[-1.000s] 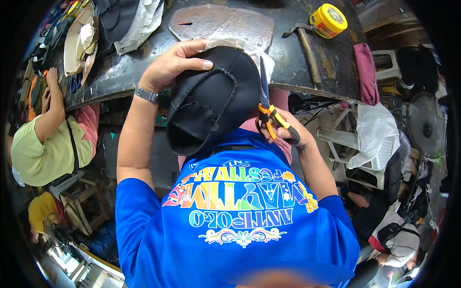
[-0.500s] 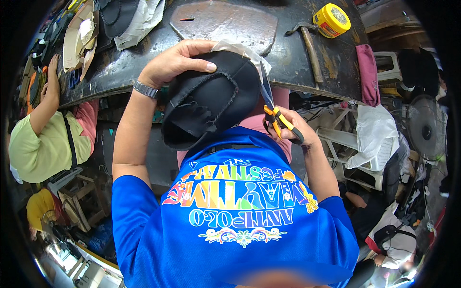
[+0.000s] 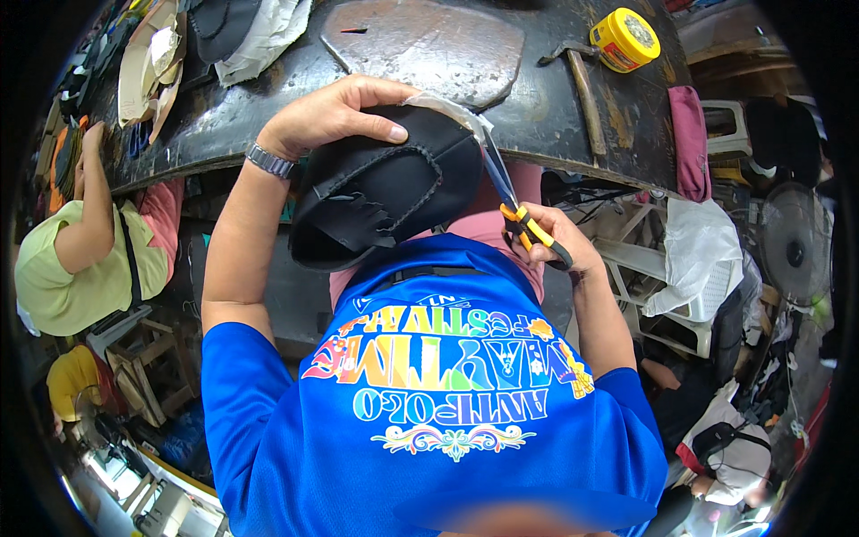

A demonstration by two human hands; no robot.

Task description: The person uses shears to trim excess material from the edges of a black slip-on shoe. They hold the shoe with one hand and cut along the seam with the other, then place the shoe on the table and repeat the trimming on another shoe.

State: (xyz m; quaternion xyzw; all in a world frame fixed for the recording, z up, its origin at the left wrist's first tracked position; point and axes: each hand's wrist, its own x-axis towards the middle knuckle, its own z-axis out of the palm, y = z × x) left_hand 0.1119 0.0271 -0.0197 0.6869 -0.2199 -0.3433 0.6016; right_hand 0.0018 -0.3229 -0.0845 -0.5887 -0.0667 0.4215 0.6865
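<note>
I see a dark, worn table (image 3: 550,116) over the feed; a flat slab (image 3: 438,54) lies on it, with a hammer (image 3: 584,103) and yellow tub (image 3: 619,46) to its right. Leftward I make out cardboard (image 3: 136,76) and white paper (image 3: 268,40).

The left arm (image 3: 237,246) is reaching forward with a bend at the elbow, and the left grip (image 3: 344,115) is turning inward, its thumb (image 3: 383,128) lying apart from the partly hidden fingers (image 3: 376,88). The right arm (image 3: 601,318) is angling forward and slightly inward, the right grip (image 3: 549,236) curling closed nearer the torso (image 3: 438,479).
</note>
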